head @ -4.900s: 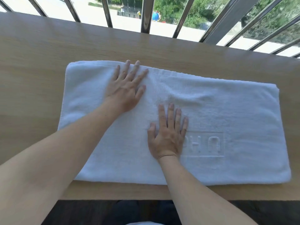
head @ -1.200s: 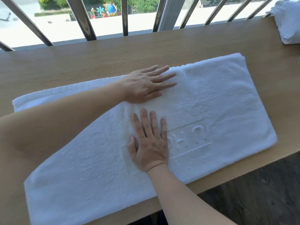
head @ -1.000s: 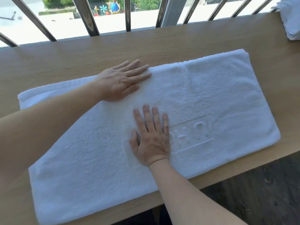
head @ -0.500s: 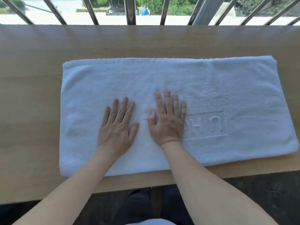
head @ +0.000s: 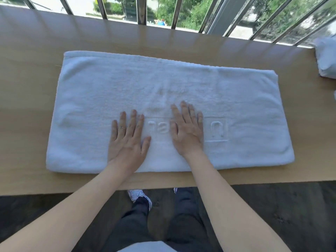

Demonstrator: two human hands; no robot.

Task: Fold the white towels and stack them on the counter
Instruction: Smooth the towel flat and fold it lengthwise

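The white towel [head: 181,84] is seen laid lengthwise across the wooden bench [head: 27,88], left to right, its near edge just inside the bench's near edge, and it looks to be already doubled once along its length. Both palms are pressed flat on its near half: the left hand [head: 127,140] left of centre, the right hand [head: 187,131] just beside it, partly covering the embossed logo panel [head: 216,130]. The fingers [head: 133,120] of both hands are laid out straight and spread, nothing being gripped. The step in hand is judged to be smoothing, creases being pressed out ahead of a crosswise fold. For the next move, one short end would need to be pinched at its corners, lifted and carried over to meet the other end, with the edges kept in line. A second bundle of white towelling [head: 326,59] is glimpsed at the far right of the bench, by the metal railing [head: 141,10]; that may be where the stack is to be built, though this cannot be confirmed.
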